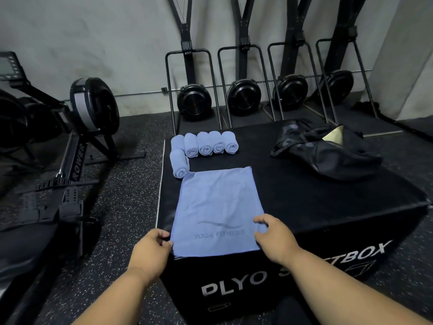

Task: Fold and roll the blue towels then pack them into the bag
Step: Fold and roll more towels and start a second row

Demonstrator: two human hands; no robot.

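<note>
A blue towel (218,207) lies folded flat in a long strip on the black plyo box (316,207), its near end at the box's front edge. My left hand (153,247) pinches the towel's near left corner. My right hand (273,233) grips its near right corner with curled fingers. Several rolled blue towels (206,144) stand in a row at the box's far left, with one more roll (180,163) just in front of them. The black bag (325,151) lies crumpled and open at the far right of the box top.
A rowing machine (77,137) stands on the speckled rubber floor (131,188) to the left. Several black fan-wheel machines (243,97) line the wall behind the box.
</note>
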